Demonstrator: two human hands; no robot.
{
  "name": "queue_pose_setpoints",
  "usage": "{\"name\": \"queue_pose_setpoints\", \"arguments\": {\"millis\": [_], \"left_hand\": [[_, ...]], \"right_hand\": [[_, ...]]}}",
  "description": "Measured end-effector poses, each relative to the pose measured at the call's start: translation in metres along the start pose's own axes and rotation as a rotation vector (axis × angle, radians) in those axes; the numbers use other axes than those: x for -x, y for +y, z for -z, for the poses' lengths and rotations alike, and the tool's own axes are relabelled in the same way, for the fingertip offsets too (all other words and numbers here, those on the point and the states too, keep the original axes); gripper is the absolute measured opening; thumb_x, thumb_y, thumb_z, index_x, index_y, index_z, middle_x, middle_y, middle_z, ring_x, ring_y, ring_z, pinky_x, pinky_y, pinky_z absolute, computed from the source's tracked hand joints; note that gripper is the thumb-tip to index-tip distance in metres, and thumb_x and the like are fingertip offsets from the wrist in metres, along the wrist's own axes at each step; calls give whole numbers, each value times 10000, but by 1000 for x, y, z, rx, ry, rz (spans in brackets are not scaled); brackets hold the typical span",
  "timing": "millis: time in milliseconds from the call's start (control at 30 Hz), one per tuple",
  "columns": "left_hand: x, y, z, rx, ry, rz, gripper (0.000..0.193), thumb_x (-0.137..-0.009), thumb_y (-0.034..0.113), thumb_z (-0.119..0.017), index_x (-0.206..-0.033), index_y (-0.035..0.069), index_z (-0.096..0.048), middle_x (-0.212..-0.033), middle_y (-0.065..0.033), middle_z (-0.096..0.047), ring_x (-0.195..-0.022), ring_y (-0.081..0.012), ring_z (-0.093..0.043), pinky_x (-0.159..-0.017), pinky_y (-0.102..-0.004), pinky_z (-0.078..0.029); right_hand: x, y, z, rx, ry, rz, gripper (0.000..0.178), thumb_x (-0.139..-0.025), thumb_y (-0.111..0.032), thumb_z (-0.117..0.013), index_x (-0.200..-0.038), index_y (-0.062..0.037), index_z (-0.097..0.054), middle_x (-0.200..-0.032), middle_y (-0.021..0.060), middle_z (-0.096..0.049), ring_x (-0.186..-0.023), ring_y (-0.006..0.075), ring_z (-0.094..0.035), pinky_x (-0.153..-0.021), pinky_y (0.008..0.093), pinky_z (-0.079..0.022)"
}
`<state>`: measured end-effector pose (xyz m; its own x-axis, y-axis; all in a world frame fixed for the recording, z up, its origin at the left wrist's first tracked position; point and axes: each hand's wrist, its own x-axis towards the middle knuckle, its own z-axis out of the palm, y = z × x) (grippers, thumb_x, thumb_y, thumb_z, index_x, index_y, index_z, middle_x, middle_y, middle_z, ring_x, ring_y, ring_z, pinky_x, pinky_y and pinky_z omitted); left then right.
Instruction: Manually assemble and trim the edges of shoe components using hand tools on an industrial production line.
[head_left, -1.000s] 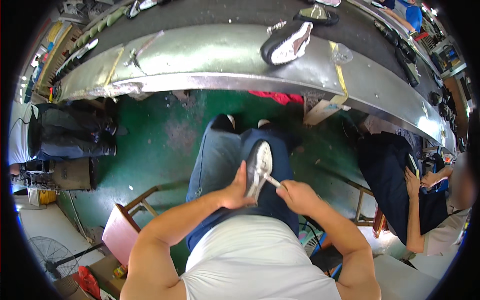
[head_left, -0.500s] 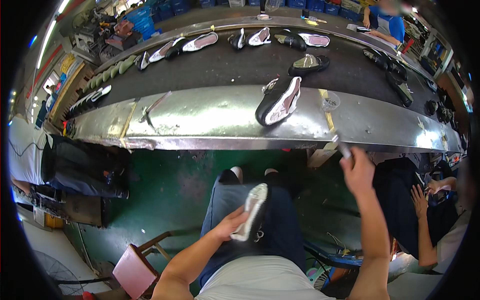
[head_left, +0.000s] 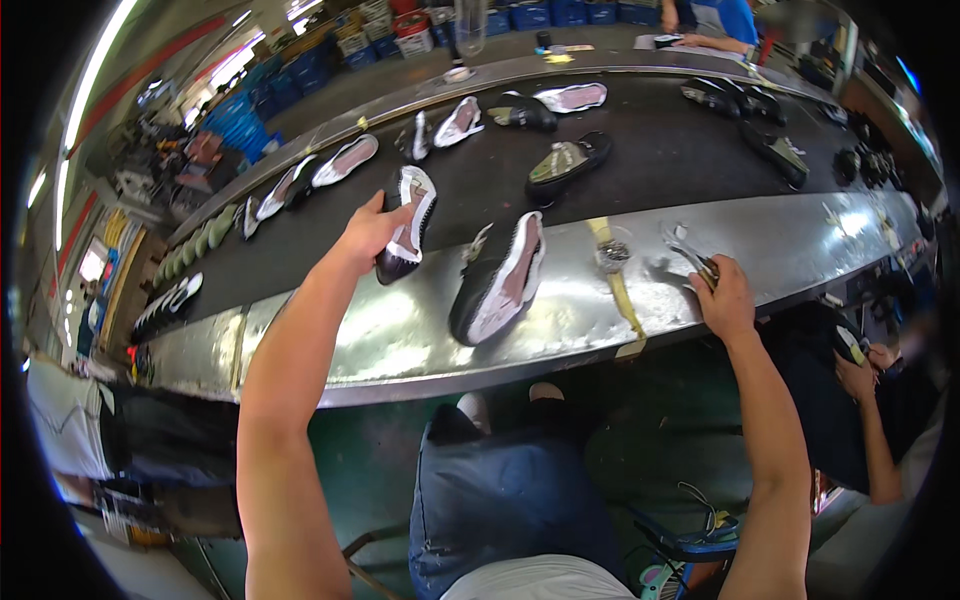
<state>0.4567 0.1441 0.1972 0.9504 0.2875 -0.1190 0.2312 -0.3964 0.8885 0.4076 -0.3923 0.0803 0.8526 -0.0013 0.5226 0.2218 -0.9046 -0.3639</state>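
Observation:
My left hand (head_left: 375, 235) is closed around the heel or side of a black shoe upper (head_left: 424, 205), its underside up, with a white folded edge around a pinkish insole. It hangs over the belt and the near metal ledge. Just right of it, a similar upper (head_left: 497, 285) lies underside up on the ledge. My right hand (head_left: 727, 298) grips a metal hand tool (head_left: 685, 243), low over the ledge. The tool's end looks forked, but its exact kind is unclear. Beside it stands a small clear cup (head_left: 612, 257) of tiny metal pieces.
A dark belt (head_left: 330, 225) carries several shoes, with a green and black shoe (head_left: 568, 168) near the middle. The metal ledge (head_left: 400, 345) runs along its near side. People sit at left, at right (head_left: 865, 370) and across the belt. A blue metal frame (head_left: 690, 540) stands by my right leg.
My left hand has carried the upper from over my lap up and forward to the belt. My right hand has moved forward over the ledge with its tool. The view has shifted.

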Motion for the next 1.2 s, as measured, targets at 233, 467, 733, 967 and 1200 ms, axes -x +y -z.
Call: {"name": "queue_pose_setpoints", "arguments": {"millis": [233, 467, 733, 967, 1200], "left_hand": [[-77, -18, -89, -1459, 190, -577, 836, -855, 248, -697, -1545, 61, -263, -1611, -119, -275, -1478, -351, -266, -1121, -454, -381], [-30, 43, -129, -893, 28, -304, 566, -983, 474, -478, -1215, -19, -630, -1182, -214, -681, -1190, -376, -607, -1032, -443, -454], [10, 62, -150, -1009, -417, -230, 825, -824, 661, -617, -1236, -54, -648, -1289, -274, -614, -1197, -384, -604, -1023, -398, -449], [141, 15, -46, 380, -516, -347, 904, -820, 393, -807, -1514, 26, -359, -1269, -156, -621, -1156, -276, -619, -989, -399, -488], [338, -164, -77, 917, -256, -85, 810, -894, 248, -757, -1542, 42, -317, -1225, -84, -621, -1106, -163, -588, -986, -337, -460]], "right_hand": [[0, 1, 9, 13, -87, -76, 455, -873, -343, -712, -1151, -14, -566, -1048, 178, -630, -1005, 385, -599, -892, 468, -476], [0, 4, 12, 59, -144, -111, 440, -878, -349, -697, -1145, -24, -568, -1082, 165, -628, -1052, 368, -587, -927, 466, -460], [-5, -3, 6, 44, -107, -77, 422, -868, -350, -702, -1124, -40, -573, -1070, 156, -637, -1038, 366, -599, -912, 465, -468], [4, -3, 11, 73, -81, -103, 421, -877, -361, -688, -1129, -42, -577, -1092, 163, -638, -1053, 370, -601, -916, 473, -470], [9, 9, -3, 129, -20, 3, 423, -899, -326, -673, -1172, -19, -567, -1103, 201, -625, -1050, 406, -592, -904, 498, -471]]}}
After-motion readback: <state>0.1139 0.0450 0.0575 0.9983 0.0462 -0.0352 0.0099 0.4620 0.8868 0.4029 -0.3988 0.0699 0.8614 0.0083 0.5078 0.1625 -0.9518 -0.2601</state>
